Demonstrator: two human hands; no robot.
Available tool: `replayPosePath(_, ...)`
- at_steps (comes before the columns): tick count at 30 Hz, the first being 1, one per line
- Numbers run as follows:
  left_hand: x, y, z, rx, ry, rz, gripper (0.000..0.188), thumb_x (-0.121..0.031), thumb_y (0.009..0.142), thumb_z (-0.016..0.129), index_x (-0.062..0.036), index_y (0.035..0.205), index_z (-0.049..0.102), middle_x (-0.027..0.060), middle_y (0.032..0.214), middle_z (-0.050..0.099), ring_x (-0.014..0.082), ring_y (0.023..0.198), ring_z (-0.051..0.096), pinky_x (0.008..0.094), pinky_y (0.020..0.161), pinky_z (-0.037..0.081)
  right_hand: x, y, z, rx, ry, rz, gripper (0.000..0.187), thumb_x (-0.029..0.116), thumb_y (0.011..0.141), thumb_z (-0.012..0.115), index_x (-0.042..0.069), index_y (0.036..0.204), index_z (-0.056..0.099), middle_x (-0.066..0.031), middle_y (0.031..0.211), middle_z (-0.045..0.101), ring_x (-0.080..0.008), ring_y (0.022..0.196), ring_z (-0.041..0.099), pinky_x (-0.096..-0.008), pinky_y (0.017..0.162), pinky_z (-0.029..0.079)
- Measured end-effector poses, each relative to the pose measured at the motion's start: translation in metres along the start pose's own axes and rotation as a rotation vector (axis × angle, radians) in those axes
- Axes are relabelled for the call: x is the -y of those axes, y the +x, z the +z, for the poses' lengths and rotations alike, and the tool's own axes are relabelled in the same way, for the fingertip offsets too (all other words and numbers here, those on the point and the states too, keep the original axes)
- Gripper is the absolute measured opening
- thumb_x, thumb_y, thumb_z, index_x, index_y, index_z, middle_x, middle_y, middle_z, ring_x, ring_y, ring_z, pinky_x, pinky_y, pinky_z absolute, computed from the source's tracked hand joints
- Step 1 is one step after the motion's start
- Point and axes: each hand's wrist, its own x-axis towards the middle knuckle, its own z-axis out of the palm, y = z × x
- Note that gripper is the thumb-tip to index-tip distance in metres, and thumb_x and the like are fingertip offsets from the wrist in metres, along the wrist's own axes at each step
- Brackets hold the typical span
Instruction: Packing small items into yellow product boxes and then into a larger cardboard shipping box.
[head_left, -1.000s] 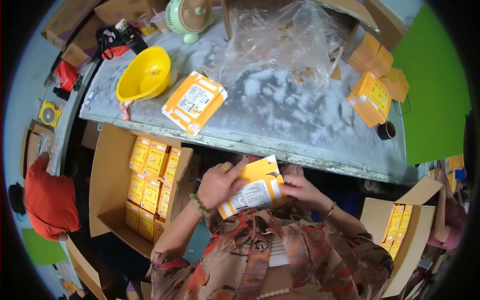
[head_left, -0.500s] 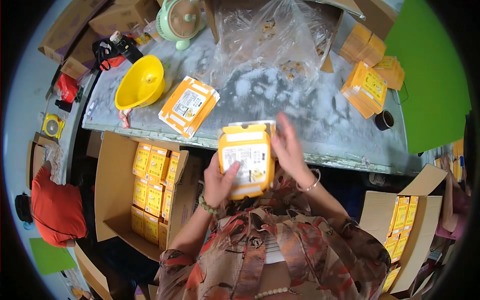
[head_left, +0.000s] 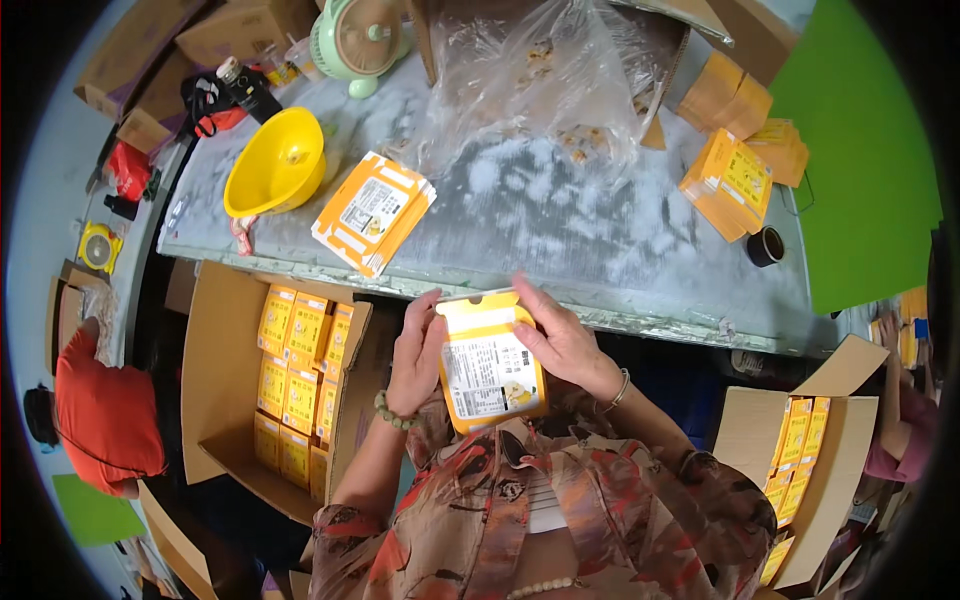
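Note:
In front of my chest I hold a small yellow carton (head_left: pixel 487 380) with a white printed panel and a notched flap along its far end. My left hand (head_left: pixel 414 352) presses against its left edge, fingers pointing away from me. On the opposite side my right hand (head_left: pixel 560 345) grips the upper right corner, thumb lying over the front face. Whether the carton is flat or opened out, I cannot tell. Just beyond, on the table, lies a stack of flat yellow and white cartons (head_left: pixel 375 212).
A metal-topped table (head_left: pixel 480 235) carries a yellow basin (head_left: pixel 280 165), a green fan (head_left: pixel 360 40), clear plastic sheeting (head_left: pixel 540 90) and carton stacks (head_left: pixel 730 180). Below its edge stand cardboard boxes (head_left: pixel 215 370) (head_left: pixel 840 460) filled with yellow cartons. Other people work at both sides.
The carton has come slightly lower and nearer to my body. My right hand has moved from beside it onto its upper right corner; my left hand has shifted up along the left edge.

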Motion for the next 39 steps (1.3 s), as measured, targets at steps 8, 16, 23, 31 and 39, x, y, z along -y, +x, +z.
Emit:
replayPosePath(8,0.003,0.0,-0.024,0.406,0.057,-0.032,0.017,-0.014,0.077,0.055,-0.0004,0.087,0.058,0.0052,0.087,0.052,0.0116,0.08,0.049,0.0244,0.07,0.039,-0.016,-0.003,-0.006,0.261,0.017,0.013,0.017,0.017,0.077,0.053,0.001,0.082,0.056,-0.0102,0.081,0.049,-0.019,0.07,0.05,-0.0278,0.061,0.04)
replayPosePath(16,0.032,0.043,-0.042,-0.05,-0.418,-0.271,0.022,-0.012,0.078,0.054,0.003,0.094,0.054,0.0085,0.085,0.058,0.013,0.075,0.055,0.0246,0.064,0.046,-0.116,0.131,-0.07,-0.098,-0.449,-0.127,0.032,0.014,0.08,0.043,0.001,0.109,0.042,-0.0163,0.101,0.049,-0.0241,0.087,0.051,-0.03,0.076,0.04)
replayPosePath(23,0.073,0.122,-0.06,-0.231,-0.314,-0.208,0.021,-0.015,0.078,0.053,0.0025,0.088,0.055,0.0038,0.077,0.057,0.0091,0.065,0.053,0.0209,0.056,0.044,-0.089,0.289,-0.158,-0.381,-0.694,0.024,0.036,0.019,0.072,0.043,0.002,0.103,0.048,-0.0185,0.099,0.051,-0.0282,0.091,0.05,-0.0367,0.081,0.038)
replayPosePath(31,0.085,0.118,-0.055,-0.273,-0.214,-0.186,0.023,-0.006,0.077,0.05,0.0052,0.097,0.053,0.0048,0.087,0.055,0.0106,0.079,0.049,0.0218,0.071,0.039,-0.172,0.382,-0.138,-0.336,-0.624,0.005,0.037,0.022,0.073,0.043,0.002,0.104,0.047,-0.0178,0.1,0.051,-0.0279,0.091,0.05,-0.0372,0.082,0.037)
replayPosePath(39,0.083,0.118,-0.054,-0.26,-0.159,-0.111,0.025,-0.01,0.075,0.054,0.004,0.097,0.054,0.0069,0.089,0.055,0.0129,0.081,0.049,0.0246,0.074,0.038,-0.285,0.405,-0.11,-0.24,-0.622,0.053,0.039,0.026,0.074,0.043,0.003,0.105,0.047,-0.0172,0.102,0.05,-0.0276,0.09,0.051,-0.0377,0.082,0.037)
